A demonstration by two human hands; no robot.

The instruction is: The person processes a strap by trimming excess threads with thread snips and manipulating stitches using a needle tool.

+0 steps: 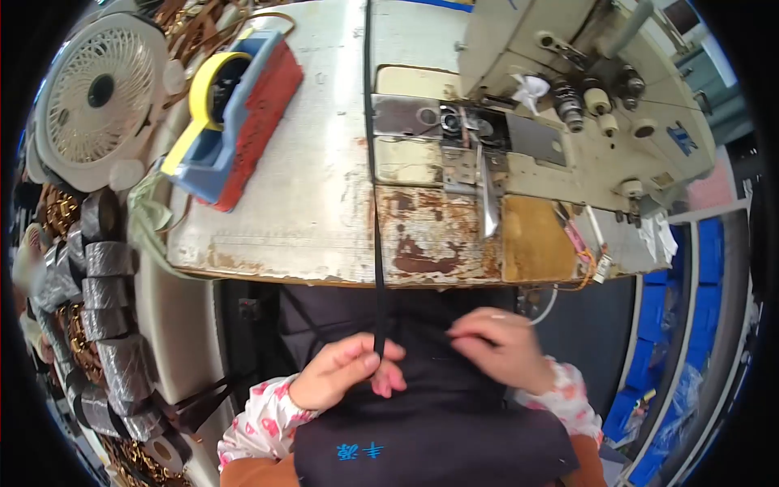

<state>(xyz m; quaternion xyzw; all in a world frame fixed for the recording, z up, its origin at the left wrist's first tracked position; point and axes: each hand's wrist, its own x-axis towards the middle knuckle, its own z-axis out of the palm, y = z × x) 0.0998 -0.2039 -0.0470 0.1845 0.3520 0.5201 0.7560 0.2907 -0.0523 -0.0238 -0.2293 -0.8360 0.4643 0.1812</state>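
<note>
A narrow black strap (pixel 375 227) runs down across the worn sewing table (pixel 268 235), over its front edge and into my left hand (pixel 349 369). The thumb and index finger of that hand pinch the strap, while the other fingers are loosely curled. To the right, above my dark apron (pixel 438 438), my right hand (pixel 503 349) is apart from the strap. Its fingers are bent and drawn together, slightly blurred; whatever they may hold is not visible. The sewing machine (pixel 568 81) stands beyond, with its metal plate and presser area right of the strap.
A blue and red tape dispenser (pixel 251 130) with yellow tape sits at the table's left, beside a white fan (pixel 97 93). Pink-handled snips (pixel 572 231) and a white stick (pixel 596 230) lie at the right. Wrapped rolls (pixel 122 357) line the left; blue bins (pixel 649 325) the right.
</note>
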